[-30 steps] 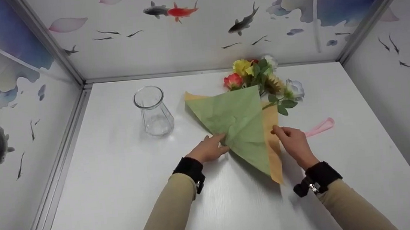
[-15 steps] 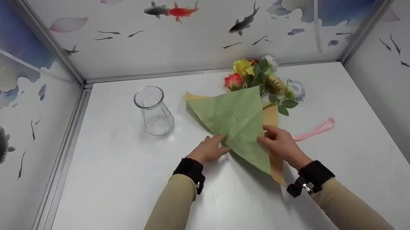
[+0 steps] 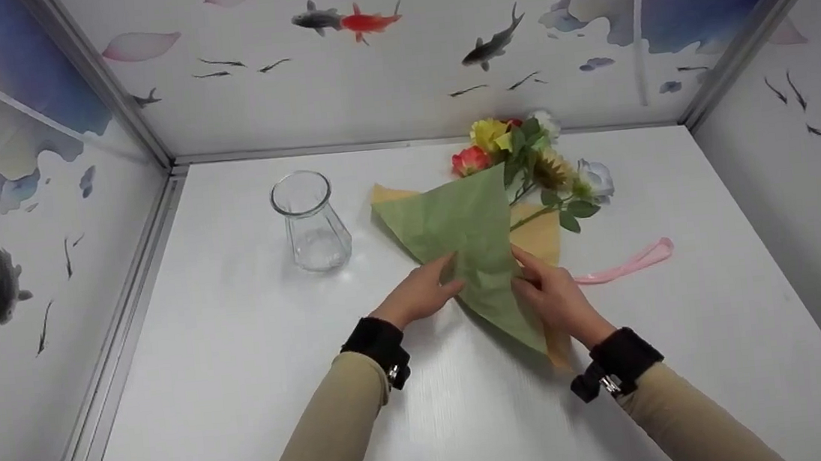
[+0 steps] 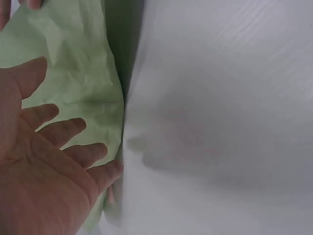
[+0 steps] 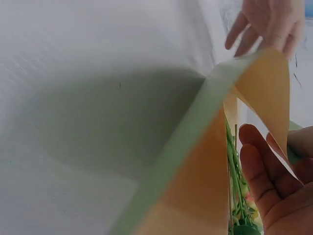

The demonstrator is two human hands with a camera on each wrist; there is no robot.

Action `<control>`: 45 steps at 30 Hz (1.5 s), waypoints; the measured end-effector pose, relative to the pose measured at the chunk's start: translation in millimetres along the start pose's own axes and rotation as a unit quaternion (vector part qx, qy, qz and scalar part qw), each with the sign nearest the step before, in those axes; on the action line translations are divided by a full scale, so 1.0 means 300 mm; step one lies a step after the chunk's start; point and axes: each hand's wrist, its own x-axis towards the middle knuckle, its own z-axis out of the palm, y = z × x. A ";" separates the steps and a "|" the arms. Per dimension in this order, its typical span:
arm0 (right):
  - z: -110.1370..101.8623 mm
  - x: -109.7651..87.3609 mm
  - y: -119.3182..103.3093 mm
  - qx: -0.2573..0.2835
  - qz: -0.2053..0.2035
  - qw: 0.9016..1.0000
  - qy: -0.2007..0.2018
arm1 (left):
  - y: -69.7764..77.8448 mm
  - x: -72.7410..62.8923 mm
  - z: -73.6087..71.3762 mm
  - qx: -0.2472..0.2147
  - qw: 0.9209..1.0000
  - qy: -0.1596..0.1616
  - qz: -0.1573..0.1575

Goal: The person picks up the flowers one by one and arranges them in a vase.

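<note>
A sheet of wrapping paper (image 3: 454, 219), green outside and orange inside, is folded over the stems of an artificial flower bouquet (image 3: 551, 168). Blooms in yellow, red and white stick out at the far right. On the paper's left fold rests my left hand (image 3: 417, 294), its fingers fairly straight and spread in the left wrist view. My right hand (image 3: 556, 299) pinches the right edge of the top flap, thumb outside and fingers inside. Green stems (image 5: 235, 171) show beneath the lifted paper in the right wrist view.
A clear glass vase (image 3: 316, 228) stands upright at the left back. Right of my right hand lies a looped pink ribbon (image 3: 632, 262), partly hidden by that hand. Printed panels (image 3: 398, 103) enclose the white table (image 3: 246, 397) at the back and sides.
My right hand has moved left from the orange edge to the green flap, taken its edge and drawn it slightly left. More orange lining and stems show. My left hand has shifted slightly up the paper.
</note>
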 end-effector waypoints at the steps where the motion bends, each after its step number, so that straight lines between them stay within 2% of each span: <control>1: 0.003 -0.002 -0.002 -0.010 -0.015 1.000 0.006 | 0.005 -0.002 -0.006 -0.007 1.000 0.009 -0.002; 6: 0.020 -0.016 -0.014 -0.048 -0.090 0.994 0.025 | 0.033 -0.027 -0.051 -0.072 0.995 0.067 -0.017; 11: 0.033 -0.026 -0.022 -0.075 -0.165 0.983 0.022 | 0.073 -0.060 -0.108 -0.175 0.977 0.123 -0.023; 15: 0.044 -0.028 -0.027 -0.084 -0.217 0.973 0.010 | 0.100 -0.084 -0.140 -0.204 0.965 0.165 -0.025; 20: 0.058 -0.033 -0.032 -0.103 -0.278 0.955 0.003 | 0.122 -0.116 -0.158 -0.190 0.957 0.217 -0.027; 26: 0.064 -0.044 -0.041 -0.111 -0.298 0.948 -0.030 | 0.146 -0.141 -0.184 -0.122 0.956 0.261 -0.055; 31: 0.068 -0.050 -0.045 -0.128 -0.310 0.942 -0.037 | 0.152 -0.160 -0.202 -0.091 0.956 0.270 -0.074; 36: 0.072 -0.057 -0.046 -0.166 -0.331 0.929 -0.029 | 0.149 -0.182 -0.216 -0.087 0.954 0.281 -0.054; 40: 0.073 -0.064 -0.047 -0.183 -0.337 0.923 -0.035 | 0.140 -0.198 -0.229 -0.065 0.952 0.296 -0.048; 45: 0.079 -0.070 -0.039 -0.183 -0.352 0.917 -0.038 | 0.128 -0.224 -0.246 -0.090 0.950 0.291 -0.067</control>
